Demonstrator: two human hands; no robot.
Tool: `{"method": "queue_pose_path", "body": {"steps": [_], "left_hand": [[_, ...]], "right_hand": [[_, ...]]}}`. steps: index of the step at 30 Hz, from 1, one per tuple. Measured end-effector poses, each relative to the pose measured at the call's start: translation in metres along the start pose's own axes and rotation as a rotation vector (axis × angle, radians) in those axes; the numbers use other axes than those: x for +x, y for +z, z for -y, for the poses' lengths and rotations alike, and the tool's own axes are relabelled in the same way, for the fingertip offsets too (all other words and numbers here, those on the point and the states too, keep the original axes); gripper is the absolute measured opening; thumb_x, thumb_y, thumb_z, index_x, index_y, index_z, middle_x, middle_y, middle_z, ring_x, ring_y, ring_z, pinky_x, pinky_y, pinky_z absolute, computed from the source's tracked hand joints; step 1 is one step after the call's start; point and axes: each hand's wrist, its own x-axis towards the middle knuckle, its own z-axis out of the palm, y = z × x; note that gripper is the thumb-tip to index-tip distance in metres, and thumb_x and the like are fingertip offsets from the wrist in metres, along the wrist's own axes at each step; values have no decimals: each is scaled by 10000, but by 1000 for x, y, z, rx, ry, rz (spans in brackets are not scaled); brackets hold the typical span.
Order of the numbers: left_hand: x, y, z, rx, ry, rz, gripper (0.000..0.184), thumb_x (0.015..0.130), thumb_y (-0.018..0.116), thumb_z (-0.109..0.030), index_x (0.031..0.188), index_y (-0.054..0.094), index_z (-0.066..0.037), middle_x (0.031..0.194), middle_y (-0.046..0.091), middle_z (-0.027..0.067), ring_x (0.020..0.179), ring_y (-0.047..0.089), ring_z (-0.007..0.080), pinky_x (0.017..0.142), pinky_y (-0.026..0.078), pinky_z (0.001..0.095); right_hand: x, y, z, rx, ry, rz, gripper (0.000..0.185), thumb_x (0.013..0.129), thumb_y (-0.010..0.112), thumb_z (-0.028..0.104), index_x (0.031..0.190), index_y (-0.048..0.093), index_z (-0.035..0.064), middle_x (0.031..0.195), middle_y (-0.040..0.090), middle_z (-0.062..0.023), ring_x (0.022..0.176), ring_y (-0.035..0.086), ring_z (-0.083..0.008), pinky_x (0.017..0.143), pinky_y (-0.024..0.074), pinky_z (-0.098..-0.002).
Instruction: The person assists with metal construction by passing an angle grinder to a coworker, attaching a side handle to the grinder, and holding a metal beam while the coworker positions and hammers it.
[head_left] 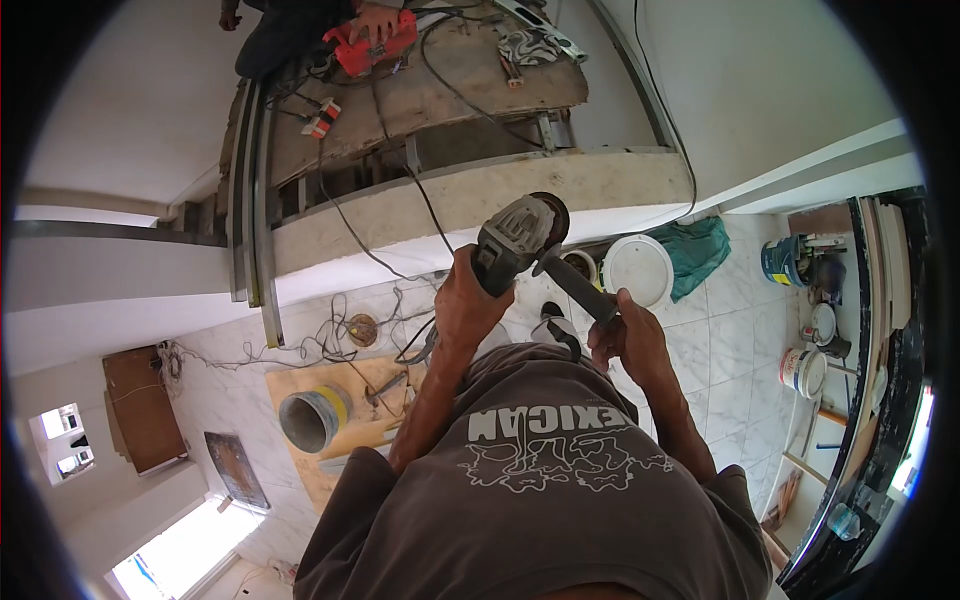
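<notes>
An angle grinder (515, 235) is held up in front of my body, its disc end pointing away toward the ledge. My left hand (470, 305) is wrapped around the rear of its body. My right hand (635, 340) has its fingers closed at the free end of the black side handle (580, 287), which juts out to the right of the grinder head. The fingertips of this hand are partly hidden. A dark cord (425, 195) runs from the ledge down toward the grinder.
Another person's hand (375, 22) rests on a red tool (375, 45) on the raised platform (470, 85). Metal channels (250, 200) overhang the ledge (480, 195). Cables (310, 345) tangle on the floor at left, near a grey bucket (310, 420). A white-lidded bucket (638, 272) stands at right.
</notes>
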Motion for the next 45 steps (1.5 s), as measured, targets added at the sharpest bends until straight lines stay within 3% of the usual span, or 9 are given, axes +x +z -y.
{"method": "queue_pose_path", "body": {"steps": [3, 7, 10, 14, 18, 24, 35, 39, 45], "left_hand": [[-2, 1, -1, -31, -29, 20, 700, 680, 828, -234, 1221, 419, -58, 959, 661, 235, 850, 669, 413, 729, 537, 462], [-1, 3, 1, -12, -7, 11, 700, 678, 830, -234, 1216, 418, -58, 956, 660, 236, 853, 667, 416, 725, 534, 465], [-2, 3, 3, -8, 7, 5, 697, 677, 832, -236, 1211, 419, -59, 954, 660, 237, 851, 667, 416, 723, 534, 467], [-3, 1, 1, -31, 11, 4, 693, 677, 830, -233, 1209, 421, -62, 952, 661, 236, 849, 668, 415, 721, 534, 468], [-4, 2, -1, -42, 11, 13, 685, 679, 825, -229, 1209, 423, -64, 957, 662, 233, 858, 669, 413, 723, 537, 466], [-4, 2, 2, 26, -5, 34, 685, 684, 822, -234, 1214, 425, -63, 966, 661, 228, 861, 671, 411, 726, 542, 458], [-3, 5, 5, 43, 46, 46, 706, 677, 826, -248, 1218, 421, -44, 973, 656, 225, 865, 668, 408, 736, 539, 467], [-3, 2, 6, 50, 44, 70, 708, 676, 824, -256, 1215, 420, -39, 966, 657, 237, 861, 667, 414, 728, 538, 471], [-4, 1, 8, 73, 15, 126, 702, 677, 821, -261, 1209, 421, -38, 948, 663, 247, 853, 670, 421, 727, 537, 475]], "right_hand": [[-1, 10, 6, 220, 137, -67, 473, 927, 621, 162, 1309, 446, -54, 904, 625, -189, 636, 653, -234, 540, 511, -326], [-4, 33, 2, -1043, -765, -301, 503, 909, 647, 182, 1313, 446, -40, 915, 616, -200, 618, 650, -264, 543, 525, -341], [-1, 20, -13, -1180, -730, -224, 530, 884, 673, 161, 1320, 445, -38, 909, 598, -198, 582, 629, -275, 517, 525, -350], [5, -1, -8, 454, 275, 172, 533, 1013, 414, 401, 1260, 474, -67, 723, 599, -141, 567, 620, -218, 470, 486, -299], [2, 22, -1, 241, 240, -59, 599, 1030, 311, 447, 1307, 424, -71, 722, 604, -134, 539, 592, -221, 492, 496, -315], [-4, 24, -8, -1123, -719, -214, 535, 977, 549, 314, 1332, 411, -61, 925, 608, -182, 591, 616, -240, 520, 490, -346], [3, 23, -4, 477, 316, -17, 370, 1024, 440, 296, 1136, 550, -39, 664, 576, -55, 443, 521, -140, 415, 409, -308], [1, 40, -12, -1000, -639, -411, 362, 911, 652, 284, 1047, 566, -40, 716, 635, -170, 560, 643, -303, 513, 505, -412], [10, 30, -12, -920, -320, -264, 386, 906, 658, 339, 958, 572, -33, 659, 614, -106, 490, 597, -208, 452, 464, -339]]}}
